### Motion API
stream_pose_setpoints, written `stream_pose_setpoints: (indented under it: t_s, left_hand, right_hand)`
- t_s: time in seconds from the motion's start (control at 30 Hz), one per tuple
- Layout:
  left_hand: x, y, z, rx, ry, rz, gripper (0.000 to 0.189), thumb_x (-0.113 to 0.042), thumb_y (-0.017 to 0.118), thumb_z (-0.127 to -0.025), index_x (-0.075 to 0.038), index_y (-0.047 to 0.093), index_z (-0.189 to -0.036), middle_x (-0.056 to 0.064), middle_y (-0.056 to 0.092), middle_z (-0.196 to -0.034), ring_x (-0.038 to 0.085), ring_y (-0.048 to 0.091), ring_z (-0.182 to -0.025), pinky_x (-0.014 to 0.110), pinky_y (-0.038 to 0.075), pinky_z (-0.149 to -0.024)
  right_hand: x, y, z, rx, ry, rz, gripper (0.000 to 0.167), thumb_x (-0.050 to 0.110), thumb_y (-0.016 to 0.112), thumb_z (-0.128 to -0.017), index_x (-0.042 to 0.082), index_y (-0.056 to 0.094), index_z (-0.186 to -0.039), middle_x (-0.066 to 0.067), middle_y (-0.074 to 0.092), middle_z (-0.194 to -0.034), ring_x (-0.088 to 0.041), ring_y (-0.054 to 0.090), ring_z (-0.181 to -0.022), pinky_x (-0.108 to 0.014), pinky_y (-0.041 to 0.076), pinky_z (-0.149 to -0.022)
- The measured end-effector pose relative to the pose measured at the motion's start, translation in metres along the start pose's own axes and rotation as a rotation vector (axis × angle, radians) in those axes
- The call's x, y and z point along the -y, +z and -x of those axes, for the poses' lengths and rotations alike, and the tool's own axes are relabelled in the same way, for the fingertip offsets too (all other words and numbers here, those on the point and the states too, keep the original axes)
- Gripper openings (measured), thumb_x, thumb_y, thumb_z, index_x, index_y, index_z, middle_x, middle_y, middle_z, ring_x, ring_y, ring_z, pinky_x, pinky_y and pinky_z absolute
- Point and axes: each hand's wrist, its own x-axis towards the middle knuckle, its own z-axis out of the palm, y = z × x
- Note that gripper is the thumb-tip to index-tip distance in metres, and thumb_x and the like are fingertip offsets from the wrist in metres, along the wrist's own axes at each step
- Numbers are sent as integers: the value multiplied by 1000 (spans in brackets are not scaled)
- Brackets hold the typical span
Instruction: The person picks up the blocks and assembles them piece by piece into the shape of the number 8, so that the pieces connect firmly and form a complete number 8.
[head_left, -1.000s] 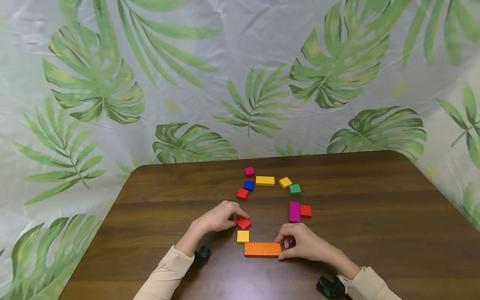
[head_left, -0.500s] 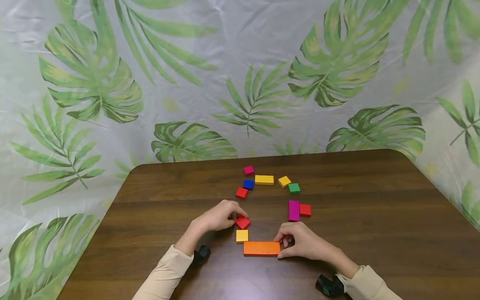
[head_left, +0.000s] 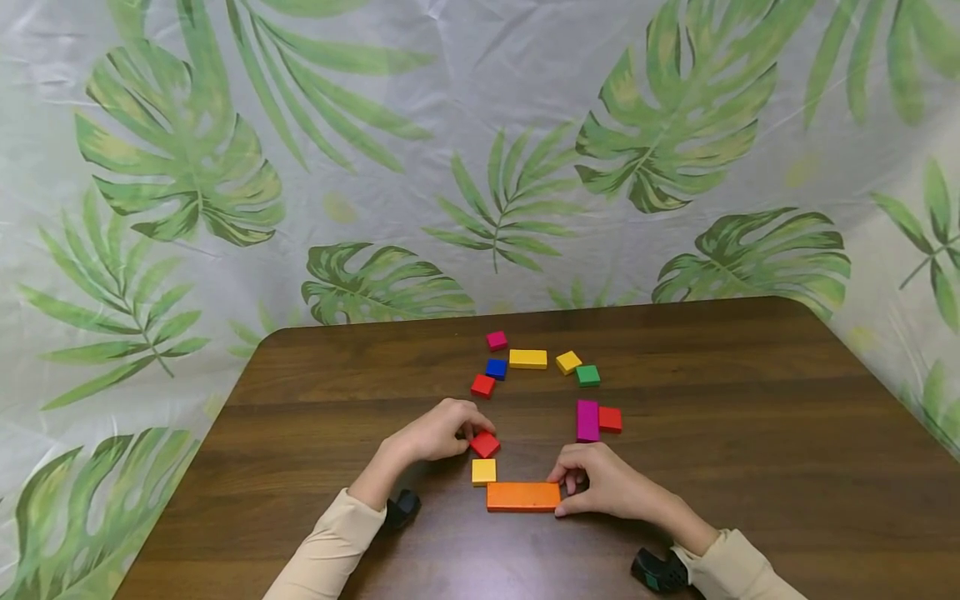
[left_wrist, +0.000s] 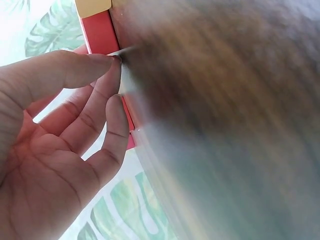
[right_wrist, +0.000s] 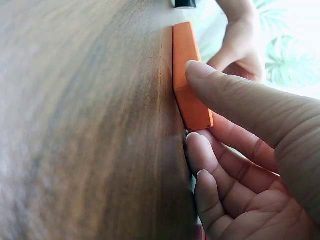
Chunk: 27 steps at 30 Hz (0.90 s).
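My left hand (head_left: 441,429) is at a red square block (head_left: 484,444), thumb and finger pinching its left corner. The left wrist view shows thumb and fingertip close together just below the red block's end. A yellow square block (head_left: 483,472) lies just in front of the red one. It meets the left end of a long orange block (head_left: 523,497) lying flat. My right hand (head_left: 611,483) grips that orange block's right end, thumb on its near side and a finger at the far side. In the right wrist view, the thumb lies against the orange block (right_wrist: 187,65).
Farther back lie a red block (head_left: 483,386), a blue block (head_left: 497,369), a crimson block (head_left: 497,340), a long yellow block (head_left: 528,359), a small yellow block (head_left: 568,362) and a green block (head_left: 588,376). A magenta block (head_left: 588,421) touches another red block (head_left: 610,419).
The whole scene shifts slightly in the head view. Both hands keep their places at the red and orange blocks, and no block visibly moves on the table.
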Motion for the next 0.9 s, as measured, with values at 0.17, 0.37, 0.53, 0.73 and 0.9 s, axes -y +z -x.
stream_pose_setpoints:
  t_s: [0.17,0.37,0.53,0.73,0.9]
  left_hand:
    - [0,0,1,10,-2,10,38,8,60,-79,-10,68,-112,4,65,-99,11,52,-76,17,45,-68]
    - [1,1,0,3,26,-2,37,7,60,-79,-10,68,-111,4,65,-99,11,53,-76,17,45,-69]
    - [0,1,-1,2,42,-16,35,6,61,-80,-10,69,-110,3,66,-98,11,53,-76,16,45,-68]
    - [1,1,-1,5,41,-18,35,6,62,-80,-10,69,-110,3,66,-98,9,51,-75,16,45,-68]
    - [-1,1,-2,4,43,-24,35,5,62,-80,-10,69,-110,3,65,-97,11,52,-75,16,45,-68]
  right_hand:
    - [0,0,0,2,-3,-8,25,30,79,-73,14,68,-89,1,56,-75,2,50,-65,-17,47,-62]
    - [-1,0,0,1,0,-6,25,31,79,-73,15,68,-89,1,57,-76,1,50,-66,-17,47,-62]
    - [-2,0,0,-1,-4,-6,25,31,79,-73,15,68,-89,1,57,-75,1,50,-66,-17,46,-62]
    - [-2,1,0,2,-3,-6,25,31,79,-73,15,68,-89,2,56,-75,2,50,-65,-17,46,-62]
    - [-1,0,0,7,12,-3,25,31,79,-73,15,68,-89,2,56,-75,1,49,-65,-17,46,-62]
